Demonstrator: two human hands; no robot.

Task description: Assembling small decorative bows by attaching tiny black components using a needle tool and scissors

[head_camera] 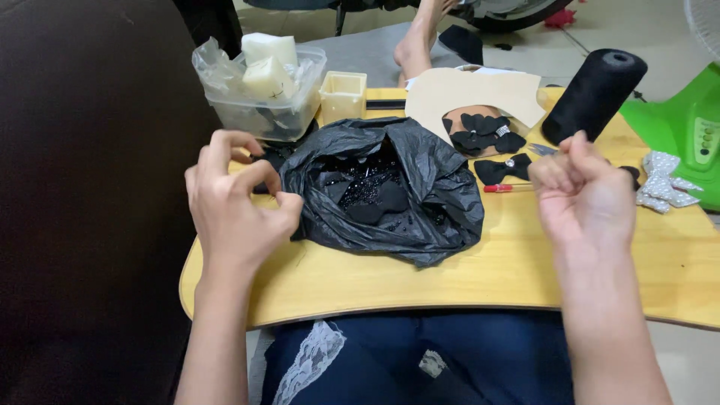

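Black crumpled plastic bag [390,191] open at mid-table — beads and black pieces inside; clear rectangular plastic tub [262,94] behind it at left — pale blocks inside

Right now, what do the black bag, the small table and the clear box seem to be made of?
The black bag looks like thin plastic film: crumpled, with a soft sheen. The small table seems to be wood or wood laminate: pale yellow, smooth, with faint grain. The clear box appears to be rigid translucent plastic, since the blocks inside show through its wall.
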